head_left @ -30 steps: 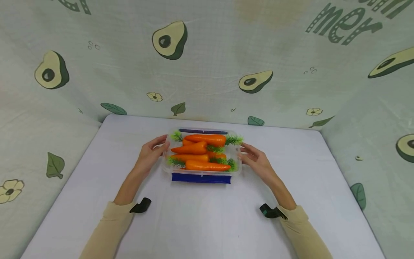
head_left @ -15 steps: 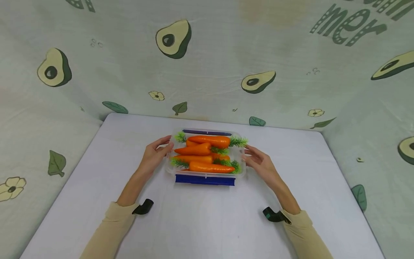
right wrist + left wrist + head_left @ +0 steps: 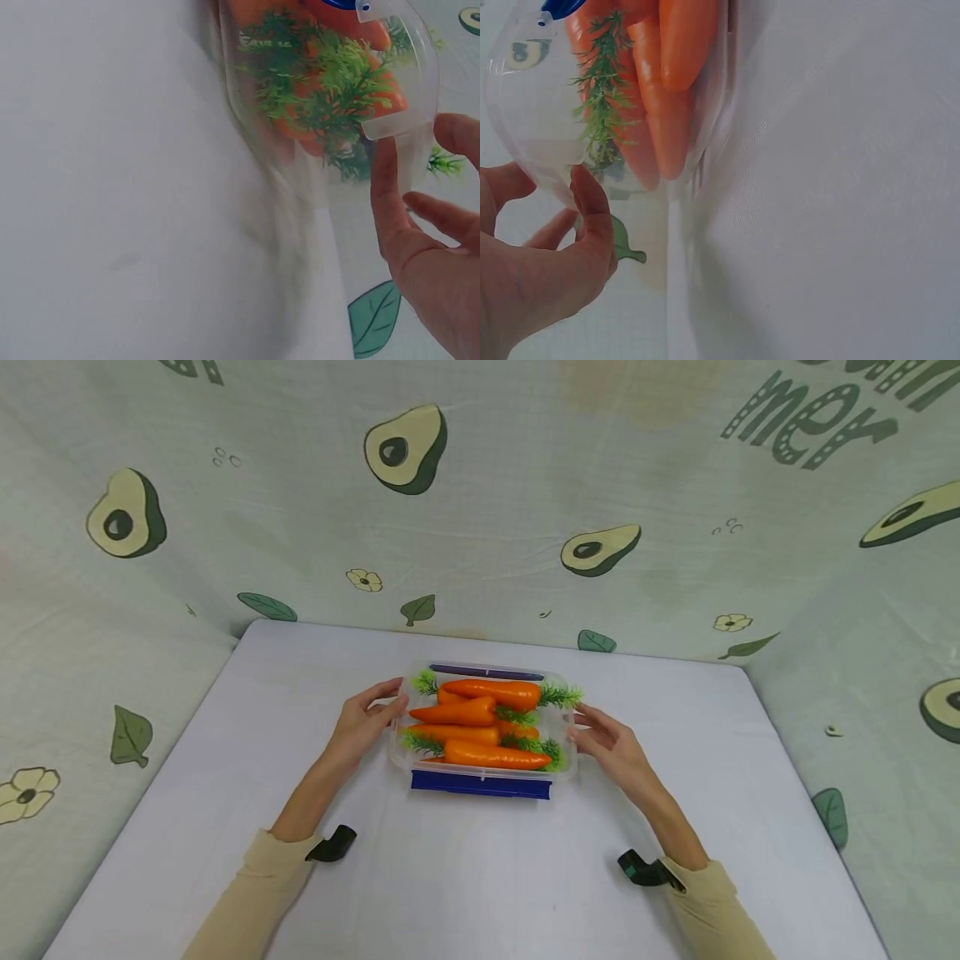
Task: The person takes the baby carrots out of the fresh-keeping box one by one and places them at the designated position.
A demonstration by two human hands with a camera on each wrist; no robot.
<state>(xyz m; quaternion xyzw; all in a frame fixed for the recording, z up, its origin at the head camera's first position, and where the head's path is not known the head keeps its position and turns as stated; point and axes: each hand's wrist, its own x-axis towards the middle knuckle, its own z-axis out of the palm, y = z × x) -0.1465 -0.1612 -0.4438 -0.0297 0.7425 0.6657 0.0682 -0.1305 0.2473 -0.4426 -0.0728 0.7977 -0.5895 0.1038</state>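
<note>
- Holds the clear plastic container point(image 3: 557, 724) at its two short ends, between both hands, near the far side of the white table point(image 3: 480, 877).
- Grips the left end with the left hand point(image 3: 365, 718), thumb and fingers pinching the end wall.
- Grips the right end likewise with the right hand point(image 3: 611, 745), thumb on one side, fingers on the other.
- Seems, as a judgement, past the loading stage: full of orange carrots point(image 3: 453, 735), held for moving or placing.
- Leaves release undone; shows no lid over the carrots, and the front blue flap point(image 3: 480, 784) hanging outward, apparently unfastened. Cannot tell the fastening of the back blue flap point(image 3: 487, 672).
- Cannot tell for sure between resting on the table and held slightly above.
- Runs, in the container's long axis, left to right, roughly parallel to the table's back edge.
- Lies lengthwise, for the carrots too: back carrot point(image 3: 510, 693) with leafy top point(image 3: 561, 695) pointing right over the rim; middle carrot point(image 3: 457, 712) with tip pointing left; front carrot point(image 3: 495, 754) tapering to the right.
</note>
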